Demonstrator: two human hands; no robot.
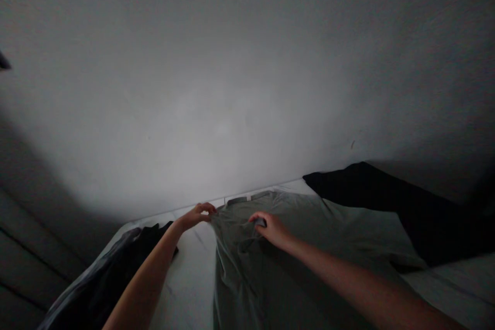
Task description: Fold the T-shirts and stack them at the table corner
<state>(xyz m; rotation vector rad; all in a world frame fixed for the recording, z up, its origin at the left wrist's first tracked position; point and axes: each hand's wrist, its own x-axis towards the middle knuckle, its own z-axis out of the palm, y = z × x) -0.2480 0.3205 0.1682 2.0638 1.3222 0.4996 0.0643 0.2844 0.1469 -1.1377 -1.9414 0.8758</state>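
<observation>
Bare left-hand grip (193, 217) is pinching, bare right-hand grip (275, 230) is clasping with curled fingers, bare forearms (147, 278) are slanting inward

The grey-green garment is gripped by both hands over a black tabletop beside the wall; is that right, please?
Not quite: the tabletop is white, as the head view shows; the grey-green garment is gripped by the left hand and right hand, beside the wall.

A grey-green shirt (286, 281) lies spread on a white marbled surface (191, 268), its left side creased in folds
</observation>
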